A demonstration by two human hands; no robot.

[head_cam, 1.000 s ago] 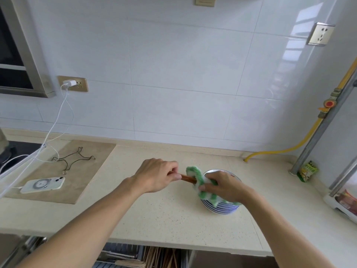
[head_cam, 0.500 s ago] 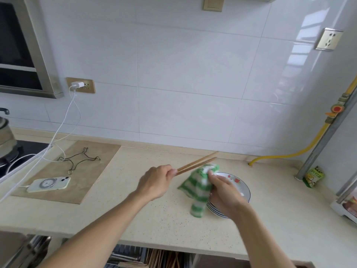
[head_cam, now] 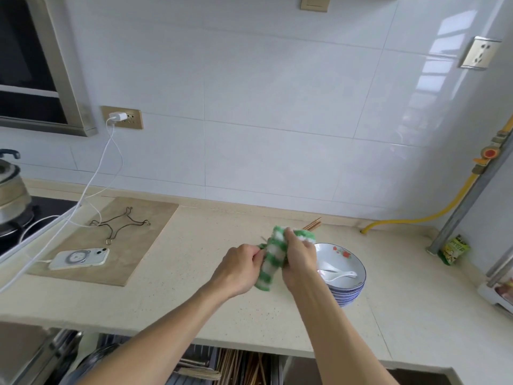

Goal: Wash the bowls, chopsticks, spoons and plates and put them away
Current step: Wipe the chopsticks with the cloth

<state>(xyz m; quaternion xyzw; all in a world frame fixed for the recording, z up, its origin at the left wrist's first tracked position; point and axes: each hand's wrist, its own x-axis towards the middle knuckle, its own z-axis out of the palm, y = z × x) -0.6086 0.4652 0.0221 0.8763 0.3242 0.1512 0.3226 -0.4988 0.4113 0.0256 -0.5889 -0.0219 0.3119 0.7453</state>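
Note:
A stack of blue-rimmed bowls [head_cam: 350,290] stands on the counter, with white spoons [head_cam: 337,275] lying in the top one. My left hand [head_cam: 240,269] grips the near end of the wooden chopsticks, whose tips [head_cam: 313,225] stick out beyond a green-and-white striped cloth [head_cam: 273,259]. My right hand [head_cam: 298,255] grips that cloth, wrapped around the chopsticks, just left of the bowls. The middle of the chopsticks is hidden inside the cloth.
A phone [head_cam: 80,258] on a charging cable lies on a brown mat [head_cam: 133,245] beside a wire trivet [head_cam: 119,225]. A pot [head_cam: 11,190] sits at far left. An open drawer [head_cam: 227,368] with chopsticks lies below the counter edge. A yellow hose [head_cam: 416,220] and green packet [head_cam: 454,250] are at right.
The cloth in my right hand slid along the chopsticks, first toward their tips, then back over most of their length. Both hands rose a little off the bowls.

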